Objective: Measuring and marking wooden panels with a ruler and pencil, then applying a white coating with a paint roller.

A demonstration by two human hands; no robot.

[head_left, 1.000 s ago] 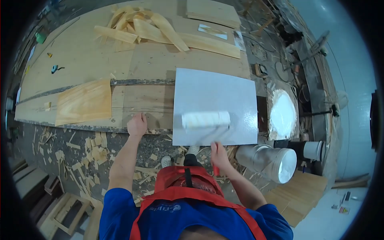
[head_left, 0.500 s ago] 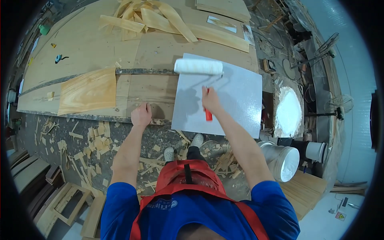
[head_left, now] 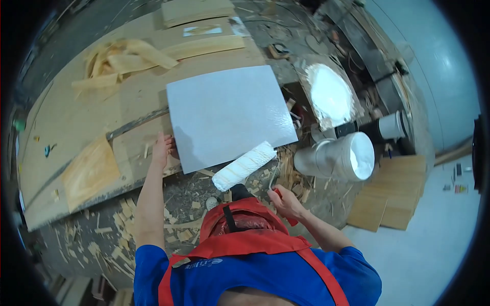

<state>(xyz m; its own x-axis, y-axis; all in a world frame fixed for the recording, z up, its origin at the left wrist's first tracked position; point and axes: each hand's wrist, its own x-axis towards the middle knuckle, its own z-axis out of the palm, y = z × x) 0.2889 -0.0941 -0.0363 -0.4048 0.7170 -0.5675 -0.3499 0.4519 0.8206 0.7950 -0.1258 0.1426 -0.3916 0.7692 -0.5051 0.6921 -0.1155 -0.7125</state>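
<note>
My right hand fingers are wrapped tight around the paint roller, its red handle mostly hidden. My left hand fingers lie flat, pressing the white board edge on the tabletop.

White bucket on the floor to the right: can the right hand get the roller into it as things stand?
Probably yes. The right hand holds the paint roller off the panel, and the white bucket sits nearby, mouth open, with only floor scraps between.

Wood workshop: workbench, veneer scraps, floor offcuts.
</note>
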